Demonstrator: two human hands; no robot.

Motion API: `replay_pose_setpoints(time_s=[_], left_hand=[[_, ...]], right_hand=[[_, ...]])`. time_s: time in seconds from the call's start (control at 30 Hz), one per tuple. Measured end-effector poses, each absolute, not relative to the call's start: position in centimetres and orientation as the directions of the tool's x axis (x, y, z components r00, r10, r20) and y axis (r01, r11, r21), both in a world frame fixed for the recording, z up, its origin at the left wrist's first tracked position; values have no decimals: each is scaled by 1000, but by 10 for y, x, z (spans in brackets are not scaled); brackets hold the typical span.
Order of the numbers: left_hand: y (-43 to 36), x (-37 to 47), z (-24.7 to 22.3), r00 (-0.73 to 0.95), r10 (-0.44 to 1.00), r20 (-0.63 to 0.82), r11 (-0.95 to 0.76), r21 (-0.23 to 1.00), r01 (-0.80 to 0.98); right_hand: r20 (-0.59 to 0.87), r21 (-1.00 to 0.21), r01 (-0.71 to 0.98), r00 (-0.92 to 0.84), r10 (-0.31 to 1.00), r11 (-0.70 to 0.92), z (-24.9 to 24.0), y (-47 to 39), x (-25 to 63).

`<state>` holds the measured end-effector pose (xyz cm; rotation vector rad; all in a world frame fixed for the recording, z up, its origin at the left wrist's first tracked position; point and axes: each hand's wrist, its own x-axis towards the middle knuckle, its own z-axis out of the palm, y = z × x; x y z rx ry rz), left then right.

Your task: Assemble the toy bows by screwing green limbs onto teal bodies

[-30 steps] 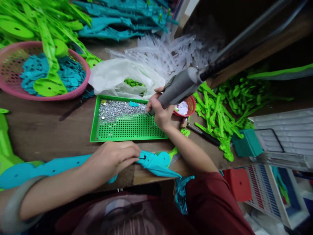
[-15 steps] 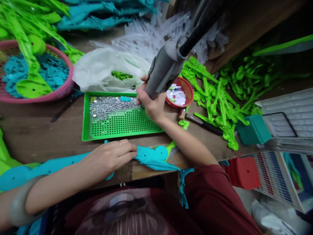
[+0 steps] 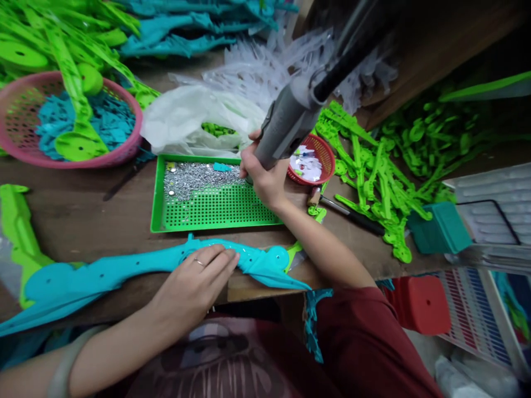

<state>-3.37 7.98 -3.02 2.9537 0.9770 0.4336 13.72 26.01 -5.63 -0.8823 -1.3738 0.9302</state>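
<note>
My right hand (image 3: 269, 179) is wrapped round a grey electric screwdriver (image 3: 286, 124) that hangs from a black cable above. Its lower end is over the right part of the screws in the green perforated tray (image 3: 199, 207); my fingers hide the tip. My left hand (image 3: 203, 271) lies flat across a long turquoise plastic shell (image 3: 141, 265) along the table's front edge, fingers stretched to the right and thumb hidden. Lime-green plastic (image 3: 295, 251) shows under the shell's right end. Small silver screws (image 3: 186, 179) cover the tray's back part, with a small turquoise piece (image 3: 222, 167) among them.
A pink basket (image 3: 139, 124) of turquoise pieces stands at left. Behind the tray lies a white plastic bag (image 3: 174, 119) with green pieces. To the right are a red basket (image 3: 329, 157), a hammer (image 3: 352, 213), lime-green parts (image 3: 377, 182) and a teal box (image 3: 442, 226).
The view has shifted a little to the left. My left wrist and forearm have dropped towards me, uncovering more of the turquoise shell. The right hand keeps its grip on the screwdriver over the tray.
</note>
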Motion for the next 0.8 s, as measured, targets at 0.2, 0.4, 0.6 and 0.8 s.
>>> replay_pose_setpoints(time_s=[0.2,0.4,0.6,0.8], left_hand=[[55,-15,-34,718,621,316,-733,-90,674],[39,3,-39,645,716,267,-647,-93,757],[32,10,-40,542,756,367,-587,13,809],[32,13,-41,487,771,410,-577,128,807]], right_hand=[[414,-907,-75,21,910,414,-55,258,134],[417,-901,-98,70,906,422,-36,248,134],[425,-880,-258,-55,903,399,11,169,135],[417,-904,-228,-288,862,361,-6,123,127]])
